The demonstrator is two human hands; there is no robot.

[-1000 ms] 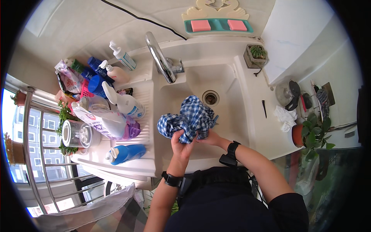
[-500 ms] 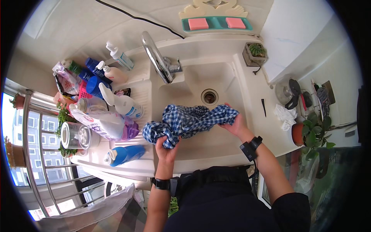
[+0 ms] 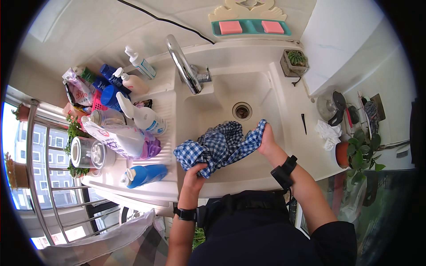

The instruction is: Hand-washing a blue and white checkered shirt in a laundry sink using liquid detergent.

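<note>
A bunched blue-and-white checked cloth hangs between my two hands over the near part of the white sink. My left hand is closed on its lower left end, the fingertips partly hidden under the folds. At the other end, my right hand grips a narrower, gathered part, raised toward the right. Whether the cloth is a garment I cannot tell. Beyond it lies the round drain, uncovered. The chrome faucet stands at the back left of the basin, and no water shows from it.
On the left ledge crowd a white spray bottle, a purple-and-white pouch, a blue bottle and several others. Pink soaps sit in a teal dish on the back wall. A potted cactus occupies the back right corner.
My hands have come slightly closer together, and the cloth has bunched up and sagged between them. The left hand moved a little right and nearer; the cloth's right end now tilts upward.
</note>
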